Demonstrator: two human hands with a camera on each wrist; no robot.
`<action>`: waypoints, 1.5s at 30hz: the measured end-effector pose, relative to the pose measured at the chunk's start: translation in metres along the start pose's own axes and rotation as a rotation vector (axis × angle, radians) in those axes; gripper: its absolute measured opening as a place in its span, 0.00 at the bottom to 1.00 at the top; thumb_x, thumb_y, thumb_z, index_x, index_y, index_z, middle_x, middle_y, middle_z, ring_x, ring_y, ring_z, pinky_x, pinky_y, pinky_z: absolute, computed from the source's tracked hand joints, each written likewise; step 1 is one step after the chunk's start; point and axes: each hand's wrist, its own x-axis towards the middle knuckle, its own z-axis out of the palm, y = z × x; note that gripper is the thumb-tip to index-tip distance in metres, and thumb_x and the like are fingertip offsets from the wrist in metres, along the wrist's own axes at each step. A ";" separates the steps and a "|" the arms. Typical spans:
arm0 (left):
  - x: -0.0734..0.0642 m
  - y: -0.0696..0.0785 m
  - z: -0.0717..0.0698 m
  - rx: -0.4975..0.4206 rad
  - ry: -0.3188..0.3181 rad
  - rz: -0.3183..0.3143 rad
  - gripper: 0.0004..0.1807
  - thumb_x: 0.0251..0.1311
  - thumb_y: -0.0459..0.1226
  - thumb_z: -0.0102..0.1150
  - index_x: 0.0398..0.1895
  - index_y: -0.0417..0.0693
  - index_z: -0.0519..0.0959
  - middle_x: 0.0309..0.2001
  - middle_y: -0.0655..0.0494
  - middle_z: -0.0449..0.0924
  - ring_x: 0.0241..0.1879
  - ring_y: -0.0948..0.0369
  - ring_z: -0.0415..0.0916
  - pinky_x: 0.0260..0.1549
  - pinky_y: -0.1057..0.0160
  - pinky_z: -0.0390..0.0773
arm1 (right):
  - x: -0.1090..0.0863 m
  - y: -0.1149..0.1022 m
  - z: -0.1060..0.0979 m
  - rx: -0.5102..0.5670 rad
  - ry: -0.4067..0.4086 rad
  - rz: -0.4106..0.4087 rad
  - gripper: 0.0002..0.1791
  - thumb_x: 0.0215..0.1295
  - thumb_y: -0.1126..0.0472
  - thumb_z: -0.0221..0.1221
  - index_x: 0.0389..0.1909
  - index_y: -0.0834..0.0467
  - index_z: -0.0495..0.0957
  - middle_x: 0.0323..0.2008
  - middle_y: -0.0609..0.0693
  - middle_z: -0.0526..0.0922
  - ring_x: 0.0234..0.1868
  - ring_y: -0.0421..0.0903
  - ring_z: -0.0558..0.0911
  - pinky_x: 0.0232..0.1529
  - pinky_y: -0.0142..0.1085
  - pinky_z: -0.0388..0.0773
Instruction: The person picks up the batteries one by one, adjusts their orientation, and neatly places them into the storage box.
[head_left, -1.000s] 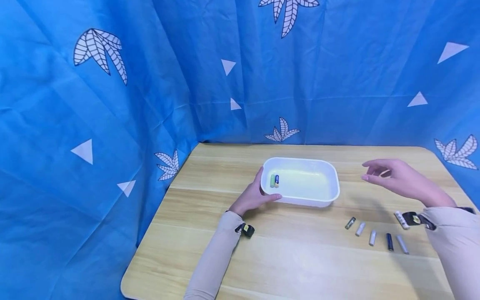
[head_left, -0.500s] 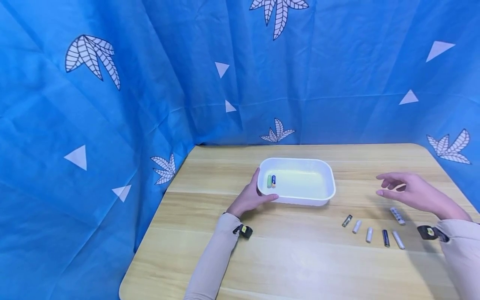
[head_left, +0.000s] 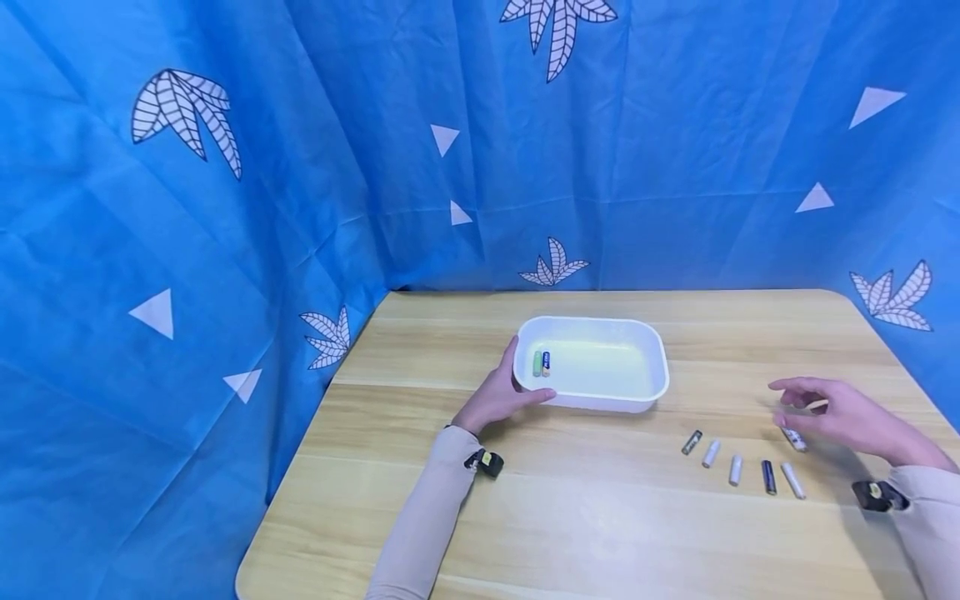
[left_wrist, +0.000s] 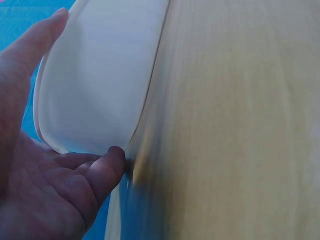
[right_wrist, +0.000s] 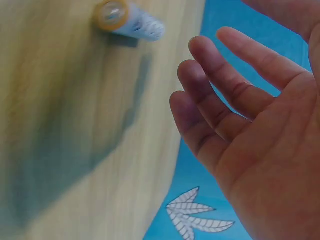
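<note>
My left hand (head_left: 498, 398) grips the left end of a white plastic tub (head_left: 652, 377), thumb along the near rim and fingers round the end. In the left wrist view the thumb lies on the tub wall (left_wrist: 100, 75). Inside the tub, a green battery (head_left: 537, 363) and a dark blue battery (head_left: 546, 363) lie side by side. My right hand (head_left: 847, 417) hovers with loosely bent fingers over a white patterned battery (head_left: 795, 440), partly hidden by it. In the right wrist view this battery (right_wrist: 140, 25) shows an orange end, apart from the fingers.
In front of the right hand lie a dark green battery (head_left: 692, 442), a white battery (head_left: 711, 454), another white battery (head_left: 736, 470), a dark blue battery (head_left: 768, 477) and a slim pale battery (head_left: 792, 481). A blue patterned curtain (head_left: 675, 167) hangs behind the wooden table (head_left: 600, 500).
My right hand has moved right and down, away from the tub's side, to above the patterned battery. The left hand keeps its grip on the tub. The head view has shifted slightly.
</note>
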 end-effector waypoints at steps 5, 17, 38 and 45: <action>-0.002 -0.001 0.001 -0.002 -0.007 -0.005 0.71 0.47 0.61 0.79 0.85 0.71 0.35 0.68 0.56 0.78 0.64 0.60 0.77 0.73 0.45 0.69 | -0.006 0.011 0.011 0.014 0.005 -0.047 0.31 0.58 0.60 0.74 0.60 0.69 0.78 0.40 0.49 0.84 0.38 0.24 0.75 0.36 0.27 0.76; -0.005 0.000 0.000 -0.034 -0.012 0.020 0.70 0.49 0.58 0.79 0.85 0.70 0.36 0.68 0.54 0.77 0.65 0.58 0.77 0.72 0.44 0.70 | -0.012 0.017 0.010 -0.032 -0.064 -0.031 0.38 0.50 0.57 0.79 0.60 0.69 0.78 0.53 0.72 0.83 0.45 0.14 0.69 0.42 0.22 0.76; -0.003 -0.002 0.000 -0.003 0.004 0.001 0.71 0.48 0.61 0.78 0.85 0.70 0.35 0.70 0.56 0.76 0.67 0.60 0.75 0.74 0.47 0.67 | -0.016 0.017 0.008 -0.125 -0.106 0.042 0.38 0.48 0.57 0.78 0.60 0.68 0.78 0.51 0.69 0.82 0.48 0.53 0.84 0.40 0.29 0.77; -0.004 -0.001 0.000 0.000 0.003 -0.001 0.72 0.48 0.61 0.78 0.85 0.69 0.35 0.71 0.55 0.75 0.67 0.60 0.74 0.74 0.47 0.67 | -0.015 0.019 0.009 -0.135 -0.078 0.061 0.38 0.49 0.56 0.78 0.59 0.71 0.78 0.48 0.67 0.84 0.45 0.53 0.84 0.39 0.28 0.77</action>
